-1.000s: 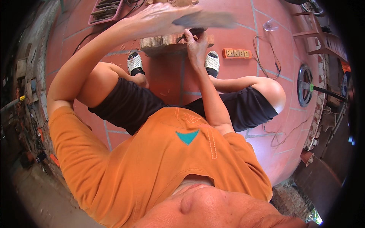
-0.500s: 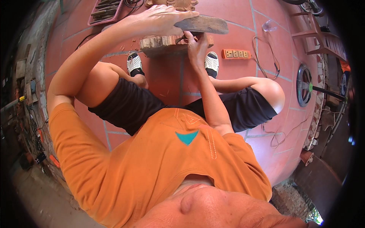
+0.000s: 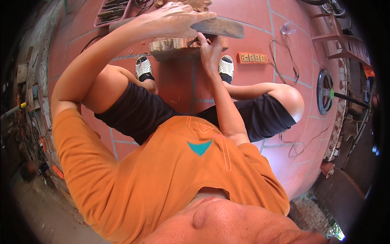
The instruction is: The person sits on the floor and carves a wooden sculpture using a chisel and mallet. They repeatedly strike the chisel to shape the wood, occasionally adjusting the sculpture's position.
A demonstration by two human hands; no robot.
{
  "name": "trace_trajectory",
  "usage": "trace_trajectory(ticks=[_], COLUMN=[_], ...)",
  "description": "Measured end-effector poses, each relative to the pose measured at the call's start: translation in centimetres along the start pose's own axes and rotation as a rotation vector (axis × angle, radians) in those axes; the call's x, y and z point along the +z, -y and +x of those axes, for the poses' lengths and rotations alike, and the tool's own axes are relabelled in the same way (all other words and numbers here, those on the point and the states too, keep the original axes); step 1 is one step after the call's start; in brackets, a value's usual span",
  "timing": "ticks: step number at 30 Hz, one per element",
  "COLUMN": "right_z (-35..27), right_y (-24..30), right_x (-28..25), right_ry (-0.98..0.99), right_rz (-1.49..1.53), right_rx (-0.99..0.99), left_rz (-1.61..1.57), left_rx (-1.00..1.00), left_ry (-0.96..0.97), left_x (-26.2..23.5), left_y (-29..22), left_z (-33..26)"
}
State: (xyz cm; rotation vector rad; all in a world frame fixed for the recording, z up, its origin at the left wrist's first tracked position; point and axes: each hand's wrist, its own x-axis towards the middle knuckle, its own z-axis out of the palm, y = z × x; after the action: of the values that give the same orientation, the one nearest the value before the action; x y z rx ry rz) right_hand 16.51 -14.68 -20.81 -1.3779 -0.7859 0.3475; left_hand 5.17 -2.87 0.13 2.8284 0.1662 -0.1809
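On the tiled floor, between our feet, we are working a wood block (image 3: 178, 44) with mallet and chisel.

Our left hand (image 3: 178, 18) is wrapping shut around the mallet (image 3: 219, 27), holding it raised just above the block. Our right hand (image 3: 209, 49) is closing on a chisel (image 3: 194, 40) set against the block's top, though the tool is mostly hidden. The block is looking rough and chipped, so we are judging the carving as under way, with much shaping left. A power strip (image 3: 252, 58) is lying near our right foot.
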Motion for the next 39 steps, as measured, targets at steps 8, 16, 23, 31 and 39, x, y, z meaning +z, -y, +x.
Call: trace_trajectory(ticks=[8,16,23,31,39], right_z=[1.1,0.1,-0.1,-1.2,-1.4], right_y=[-1.1,0.7,0.6,2.4,3.5], right_x=[-1.6,-0.4,-0.4,-0.2,0.4], right_ry=[-0.009,-0.052,-0.022,0.021,0.012], right_rz=[0.383,0.372,0.334,0.198,0.135], right_rx=[0.418,0.298,0.287,0.186,0.111], left_rz=[-0.060,-0.159,-0.116,-0.229,-0.068], left_rx=[-0.165,-0.073,-0.039,-0.064,0.025], left_ry=[-0.021,-0.127,-0.163,-0.073,-0.034], left_x=[-0.8,-0.9,-0.9,-2.5,-0.9], left_y=[0.1,0.6,0.6,-1.7,-1.0], left_z=[-1.0,-1.8,-2.0,-2.3,-1.9])
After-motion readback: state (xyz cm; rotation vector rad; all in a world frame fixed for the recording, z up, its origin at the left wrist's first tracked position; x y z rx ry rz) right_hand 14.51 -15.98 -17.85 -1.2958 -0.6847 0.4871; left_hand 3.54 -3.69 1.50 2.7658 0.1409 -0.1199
